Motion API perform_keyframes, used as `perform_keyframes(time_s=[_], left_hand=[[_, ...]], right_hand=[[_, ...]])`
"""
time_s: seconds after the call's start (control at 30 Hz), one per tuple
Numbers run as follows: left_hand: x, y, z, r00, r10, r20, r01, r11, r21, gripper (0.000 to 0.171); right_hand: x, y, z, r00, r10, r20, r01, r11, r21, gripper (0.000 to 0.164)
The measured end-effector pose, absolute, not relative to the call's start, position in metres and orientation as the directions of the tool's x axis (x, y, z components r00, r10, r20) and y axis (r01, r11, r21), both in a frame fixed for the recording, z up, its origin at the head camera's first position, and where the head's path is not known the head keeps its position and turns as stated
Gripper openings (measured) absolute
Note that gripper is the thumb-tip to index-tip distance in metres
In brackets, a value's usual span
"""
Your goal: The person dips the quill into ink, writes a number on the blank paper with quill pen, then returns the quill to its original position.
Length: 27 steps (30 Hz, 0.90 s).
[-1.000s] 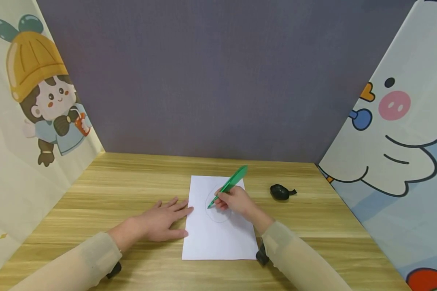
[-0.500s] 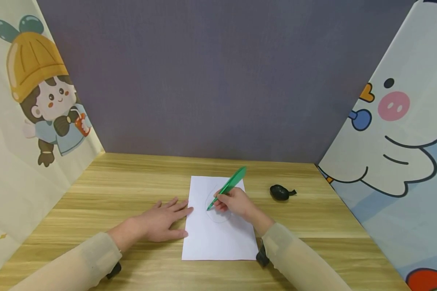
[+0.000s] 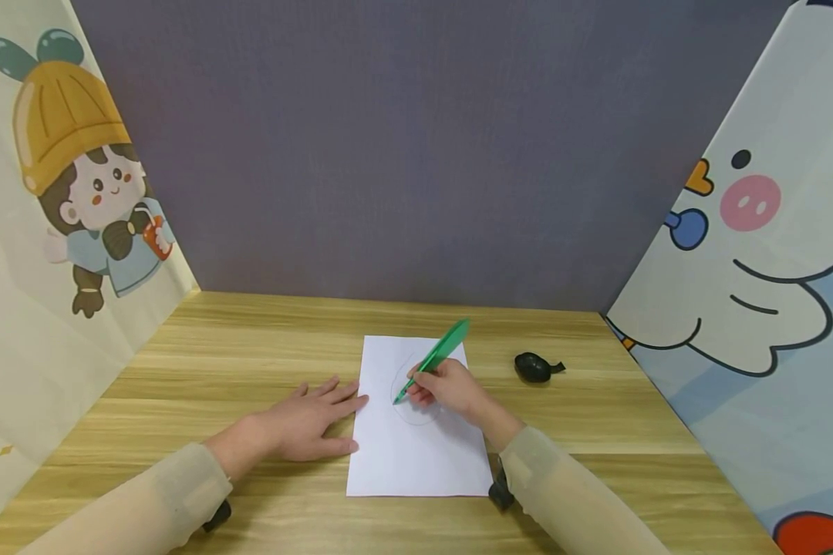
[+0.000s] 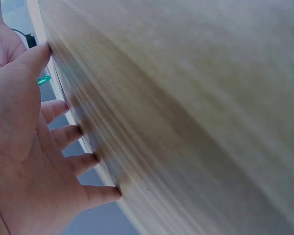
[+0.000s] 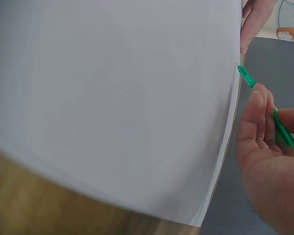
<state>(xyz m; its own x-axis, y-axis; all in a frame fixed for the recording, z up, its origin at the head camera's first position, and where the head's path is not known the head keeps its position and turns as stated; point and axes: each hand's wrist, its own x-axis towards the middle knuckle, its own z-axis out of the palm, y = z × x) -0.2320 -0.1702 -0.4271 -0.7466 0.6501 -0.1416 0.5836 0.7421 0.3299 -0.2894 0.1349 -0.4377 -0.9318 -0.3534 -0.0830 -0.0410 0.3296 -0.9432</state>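
A white sheet of paper (image 3: 396,462) lies on the wooden table, with a thin round outline drawn on its upper half. My right hand (image 3: 451,388) pinches a green pen (image 3: 446,344) with a broad, leaf-like top end. The pen slants, its tip touching the paper at the left side of the outline. In the right wrist view the pen (image 5: 246,76) pokes out past the fingers of my right hand (image 5: 272,147). My left hand (image 3: 308,422) rests with spread, straight fingers at the paper's left edge. Its fingertips press down in the left wrist view, where the palm (image 4: 19,142) shows.
A small black object with a short tab (image 3: 533,367) lies on the table (image 3: 264,331) right of the paper. Dark grey panel (image 3: 403,154) stands behind the table. Printed cartoon sheets flank it left (image 3: 14,324) and right (image 3: 791,324).
The pen tip has slid slightly down along the left side of the outline, the right hand shifting a little with it. My left hand and the paper stay in place.
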Motion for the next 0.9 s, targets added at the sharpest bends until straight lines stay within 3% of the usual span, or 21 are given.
perform_keyframes(time_s=[0.47,0.9], left_hand=[[-0.233,-0.170,-0.429,-0.750,0.643,-0.152,0.575,0.749,0.328,0.082],[-0.233,-0.170,-0.428,-0.754,0.637,-0.159,0.568,0.755,0.328,0.082]], right_hand=[[-0.291,0.144,-0.433,-0.933,-0.353,-0.074,-0.025,0.268,-0.963,0.033],[-0.289,0.189,-0.426,-0.959,-0.272,-0.076,0.024,0.189,-0.982,0.037]])
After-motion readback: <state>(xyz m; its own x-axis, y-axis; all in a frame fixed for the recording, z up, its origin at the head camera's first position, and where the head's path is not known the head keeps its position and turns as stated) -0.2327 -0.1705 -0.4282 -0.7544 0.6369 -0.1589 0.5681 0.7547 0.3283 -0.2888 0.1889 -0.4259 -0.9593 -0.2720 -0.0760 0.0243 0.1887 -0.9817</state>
